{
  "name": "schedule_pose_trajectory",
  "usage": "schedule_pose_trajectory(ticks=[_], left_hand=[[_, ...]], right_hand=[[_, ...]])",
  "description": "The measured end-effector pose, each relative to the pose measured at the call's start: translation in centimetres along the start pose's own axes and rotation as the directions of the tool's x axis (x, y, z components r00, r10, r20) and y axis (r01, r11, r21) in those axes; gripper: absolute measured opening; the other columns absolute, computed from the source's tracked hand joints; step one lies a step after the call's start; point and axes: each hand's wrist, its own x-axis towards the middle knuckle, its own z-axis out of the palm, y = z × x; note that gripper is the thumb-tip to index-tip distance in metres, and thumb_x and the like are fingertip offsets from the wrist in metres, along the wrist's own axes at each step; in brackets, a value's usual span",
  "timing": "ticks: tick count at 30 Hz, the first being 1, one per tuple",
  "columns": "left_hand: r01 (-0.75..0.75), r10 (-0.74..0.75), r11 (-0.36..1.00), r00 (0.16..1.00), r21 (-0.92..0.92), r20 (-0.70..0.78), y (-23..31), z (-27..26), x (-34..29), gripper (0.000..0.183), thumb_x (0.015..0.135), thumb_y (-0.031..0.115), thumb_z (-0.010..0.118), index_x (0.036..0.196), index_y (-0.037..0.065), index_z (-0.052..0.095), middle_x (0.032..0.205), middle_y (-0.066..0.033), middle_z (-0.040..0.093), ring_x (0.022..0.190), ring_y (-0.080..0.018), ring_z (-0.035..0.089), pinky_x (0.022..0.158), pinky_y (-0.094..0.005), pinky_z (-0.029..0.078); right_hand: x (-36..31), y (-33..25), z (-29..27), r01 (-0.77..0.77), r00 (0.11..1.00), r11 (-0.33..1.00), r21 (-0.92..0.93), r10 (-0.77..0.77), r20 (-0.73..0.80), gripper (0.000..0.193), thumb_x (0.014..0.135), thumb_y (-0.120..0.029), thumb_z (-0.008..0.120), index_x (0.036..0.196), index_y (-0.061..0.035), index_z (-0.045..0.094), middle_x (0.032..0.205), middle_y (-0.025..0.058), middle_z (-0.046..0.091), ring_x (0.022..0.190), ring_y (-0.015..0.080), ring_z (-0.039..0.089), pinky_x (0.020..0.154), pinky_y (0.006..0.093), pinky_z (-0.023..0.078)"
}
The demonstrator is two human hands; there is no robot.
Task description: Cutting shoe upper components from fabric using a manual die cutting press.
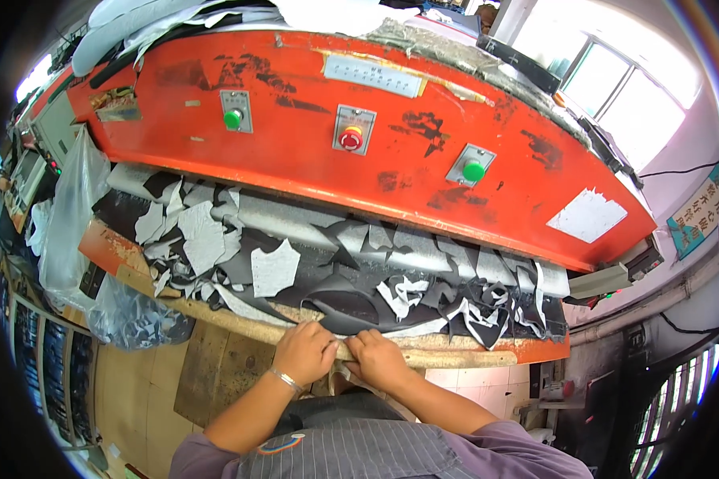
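Observation:
At the front edge of the machine bed, my left hand (305, 353) and my right hand (378, 359) are close together, fingers curled. Both rest at a pale, worn front bar (455, 358), beside the near edge of a dark sheet (342, 305). Whatever is between the fingers is hidden, so I cannot tell if they grip the sheet or the bar. Light grey cut scraps (276, 268) and dark offcuts lie over the sheet. Curled white strips (402, 295) are heaped to the right of the middle.
An orange press beam (295, 160) spans above the bed, bearing green buttons (473, 171) and a red button (351, 138). Clear plastic bags (72, 215) hang and sit at the left, with dark scraps in the lower one. Sheet material (136, 36) is piled on top.

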Motion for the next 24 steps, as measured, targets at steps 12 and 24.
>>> schedule_pose_trajectory(ticks=[12,24], left_hand=[[0.165,-0.134,0.986,0.857,-0.018,0.498,0.3,-3.2,-4.2,0.028,0.084,0.034,0.062,0.082,0.008,0.071,0.076,-0.0106,0.062,0.076,-0.0299,0.061,0.069,-0.0398,0.048],[0.318,-0.264,0.68,0.947,-0.66,0.183,-3.7,5.4,9.9,0.052,0.09,0.032,0.063,0.13,0.004,0.046,0.124,-0.0152,0.055,0.073,-0.0108,0.058,0.067,-0.027,0.049]], right_hand=[[2.6,0.6,-4.6,-0.167,0.945,0.948,0.27,0.077,0.317,0.045,0.085,-0.045,0.063,0.113,-0.0096,0.065,0.107,0.0173,0.066,0.093,0.036,0.064,0.082,0.0403,0.051],[14.8,10.8,-4.1,-0.39,0.921,0.918,-0.073,0.39,-0.01,0.037,0.081,-0.034,0.058,0.091,0.0005,0.067,0.093,0.0198,0.067,0.095,0.0359,0.06,0.085,0.0454,0.039]])
